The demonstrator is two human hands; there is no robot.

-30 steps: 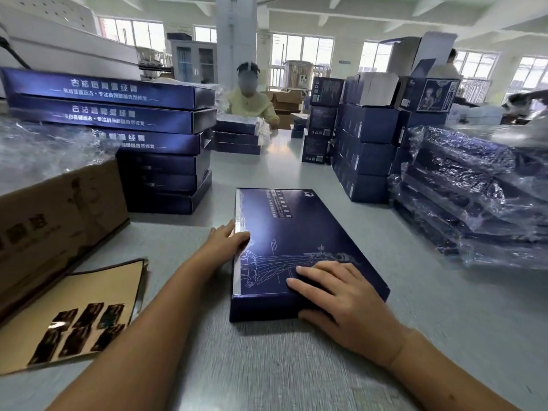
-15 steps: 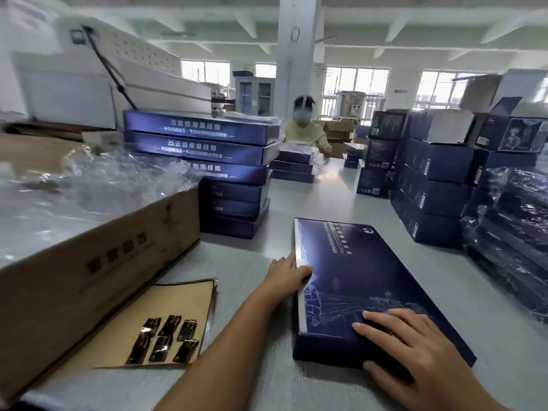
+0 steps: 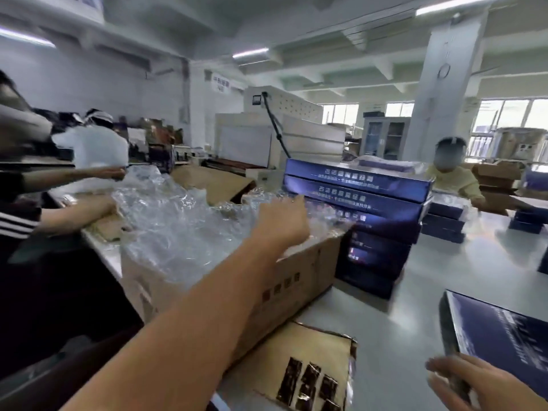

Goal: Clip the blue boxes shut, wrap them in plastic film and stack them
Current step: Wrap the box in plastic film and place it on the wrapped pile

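Film, clear and crumpled, fills the open brown carton at the centre of the frame. My left hand is over it with the fingers down among the folds; the blur is too heavy for me to tell whether they grip any. My right hand, in the lower right corner, is flat with fingers spread and straight, at the near edge of the blue box lying on the grey bench. Behind the carton, right of centre, stands a stack of blue boxes. At bottom centre lies a brown card bearing dark clips.
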